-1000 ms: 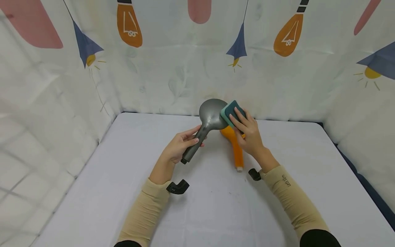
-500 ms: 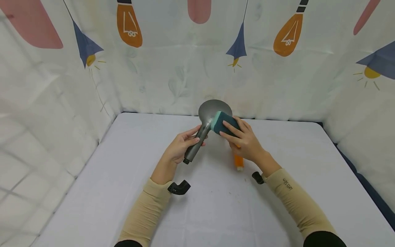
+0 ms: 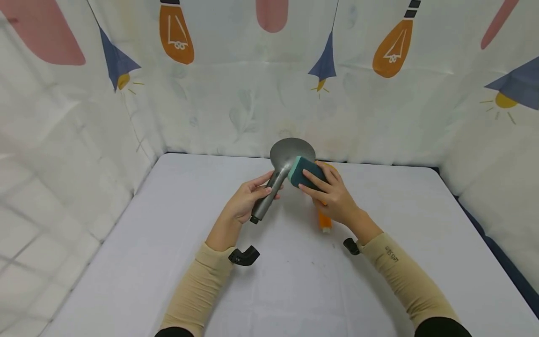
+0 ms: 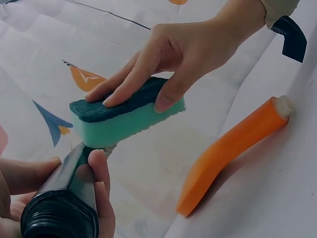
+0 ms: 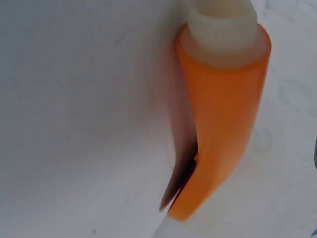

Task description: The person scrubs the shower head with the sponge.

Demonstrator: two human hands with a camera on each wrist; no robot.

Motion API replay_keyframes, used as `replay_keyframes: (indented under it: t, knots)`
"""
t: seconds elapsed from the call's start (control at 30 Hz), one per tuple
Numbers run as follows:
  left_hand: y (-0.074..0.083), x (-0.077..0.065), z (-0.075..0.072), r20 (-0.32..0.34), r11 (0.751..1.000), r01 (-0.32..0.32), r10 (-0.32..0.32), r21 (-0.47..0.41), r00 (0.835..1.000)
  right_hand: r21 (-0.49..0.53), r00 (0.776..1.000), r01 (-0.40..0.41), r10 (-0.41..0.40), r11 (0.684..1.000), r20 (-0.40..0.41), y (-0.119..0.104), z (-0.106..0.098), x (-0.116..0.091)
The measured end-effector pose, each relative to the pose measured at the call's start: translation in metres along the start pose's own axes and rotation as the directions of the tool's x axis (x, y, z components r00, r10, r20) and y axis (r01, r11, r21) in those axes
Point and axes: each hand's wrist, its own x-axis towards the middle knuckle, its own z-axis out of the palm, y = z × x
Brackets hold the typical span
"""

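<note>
A grey shower head (image 3: 289, 150) is held by its handle in my left hand (image 3: 245, 202), tilted with its round end up and away. The left wrist view shows the handle's dark threaded end (image 4: 59, 218) close up. My right hand (image 3: 340, 200) grips a two-layer sponge (image 3: 306, 173), dark green scourer on top and lighter mint foam below. Its foam side lies at the neck of the grey shower head. Behind and below the right hand, an orange shower head (image 3: 324, 222) with a pale threaded end rests on the table, partly hidden by that hand in the head view.
A white-covered table (image 3: 202, 182) spans the work area. Behind it hangs a pale curtain (image 3: 261, 103) printed with lamps and bulbs. Black wrist mounts (image 3: 244, 256) stick out at both cuffs.
My right hand has moved the sponge leftward and down, from the grey shower head's right rim to its neck. During the last half second both hands have barely shifted.
</note>
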Motion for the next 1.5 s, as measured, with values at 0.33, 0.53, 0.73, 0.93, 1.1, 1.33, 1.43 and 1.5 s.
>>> replay_keyframes:
  t: [0.33, 0.53, 0.73, 0.93, 1.1, 1.33, 1.43, 1.5]
  knots:
    - [0.002, 0.001, 0.000, 0.002, 1.000, 0.000, 0.000, 0.003, 1.000, -0.111, 1.000, 0.011, -0.009, 0.994, 0.020, 0.017, -0.015, -0.019]
    - [0.002, 0.000, -0.001, -0.008, 1.000, 0.018, -0.018, -0.011, 1.000, -0.102, 1.000, -0.013, 0.013, 0.995, -0.005, 0.016, -0.013, -0.022]
    - [0.001, 0.000, -0.002, 0.009, 1.000, 0.028, -0.028, -0.005, 1.000, -0.071, 0.999, 0.043, -0.042, 0.997, 0.007, 0.011, -0.008, -0.017]
    - [0.002, 0.000, -0.002, 0.011, 1.000, 0.023, -0.023, -0.006, 1.000, -0.061, 0.999, -0.044, 0.043, 0.997, -0.033, 0.015, -0.012, -0.021]
    - [0.001, 0.000, -0.002, 0.016, 1.000, 0.018, -0.018, -0.013, 1.000, -0.004, 0.996, -0.062, 0.062, 0.998, -0.063, 0.012, -0.010, -0.021]
    - [-0.001, 0.001, 0.000, 0.027, 1.000, 0.020, -0.019, -0.011, 0.999, 0.036, 0.992, -0.074, 0.077, 0.997, -0.099, 0.010, -0.005, -0.016]
    - [0.000, 0.001, 0.000, 0.013, 1.000, 0.021, -0.021, -0.008, 1.000, 0.097, 0.972, -0.168, 0.181, 0.981, -0.148, 0.009, -0.002, -0.019]
    - [0.000, 0.001, 0.001, 0.011, 1.000, 0.024, -0.024, -0.007, 1.000, 0.160, 0.950, -0.229, 0.256, 0.960, -0.177, 0.004, 0.003, -0.019]
